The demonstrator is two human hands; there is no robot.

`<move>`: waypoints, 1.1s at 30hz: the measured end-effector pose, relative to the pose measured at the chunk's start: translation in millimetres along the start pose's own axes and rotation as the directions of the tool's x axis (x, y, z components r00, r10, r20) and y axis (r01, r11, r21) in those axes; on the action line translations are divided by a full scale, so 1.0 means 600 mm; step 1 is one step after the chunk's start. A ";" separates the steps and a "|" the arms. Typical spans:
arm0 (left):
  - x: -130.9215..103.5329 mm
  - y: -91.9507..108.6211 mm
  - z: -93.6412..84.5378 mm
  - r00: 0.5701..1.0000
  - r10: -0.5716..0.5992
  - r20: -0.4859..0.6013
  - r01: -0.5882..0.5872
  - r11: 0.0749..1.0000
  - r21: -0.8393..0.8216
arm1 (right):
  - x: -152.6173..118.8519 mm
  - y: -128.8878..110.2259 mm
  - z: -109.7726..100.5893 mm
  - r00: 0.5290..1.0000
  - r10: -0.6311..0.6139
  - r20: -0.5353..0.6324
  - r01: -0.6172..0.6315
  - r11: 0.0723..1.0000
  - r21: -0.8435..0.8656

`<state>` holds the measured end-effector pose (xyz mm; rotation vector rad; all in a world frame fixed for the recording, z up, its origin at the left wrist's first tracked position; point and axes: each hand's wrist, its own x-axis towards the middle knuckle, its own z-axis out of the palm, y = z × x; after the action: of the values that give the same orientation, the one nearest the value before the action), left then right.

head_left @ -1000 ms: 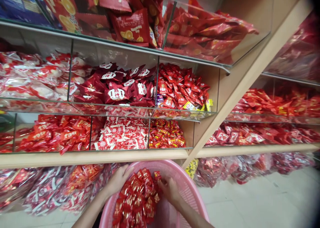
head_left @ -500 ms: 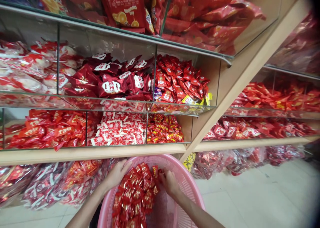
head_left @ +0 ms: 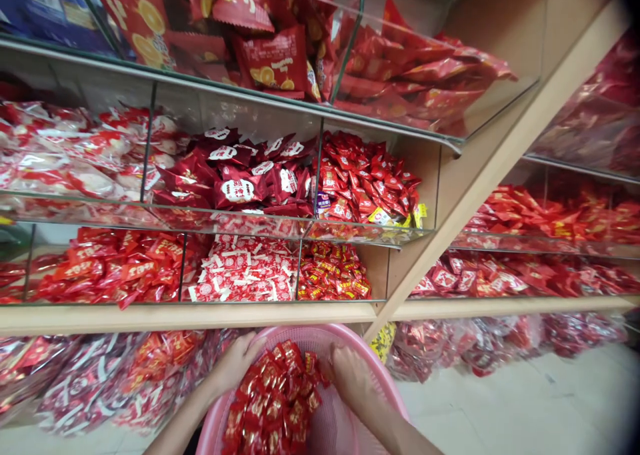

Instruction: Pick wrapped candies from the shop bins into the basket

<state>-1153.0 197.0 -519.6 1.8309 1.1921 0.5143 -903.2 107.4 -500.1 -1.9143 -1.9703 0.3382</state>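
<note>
A pink plastic basket (head_left: 385, 382) stands below the shelf edge, with a heap of red and gold wrapped candies (head_left: 273, 402) in its left and middle part. My left hand (head_left: 240, 362) is closed on the basket's upper left rim, thumb and fingers round it. Inside the basket at the right of the heap, my right hand (head_left: 347, 368) has its fingers curled beside the candies. Its fingertips are blurred and partly hidden, so what it holds cannot be made out.
Above is a wooden shelf (head_left: 190, 316) with glass-divided bins of red, white and maroon packets (head_left: 240, 188). Clear bags of packets (head_left: 90, 382) lie under it at left, and more bags (head_left: 435, 348) at right on the tiled floor (head_left: 480, 415).
The shelves now sit lower in the view. My right hand has shifted slightly right from the candies, with its fingers curled. My left hand stays on the rim.
</note>
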 end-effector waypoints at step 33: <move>0.006 -0.027 0.013 1.000 0.011 -0.028 -0.011 1.000 -0.017 | 0.238 0.012 -0.275 0.989 0.134 0.067 -0.105 0.939 -0.326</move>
<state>-1154.4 199.6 -537.6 1.8219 1.1938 0.5566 -827.9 236.0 -340.5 -2.2636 -2.0747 0.1390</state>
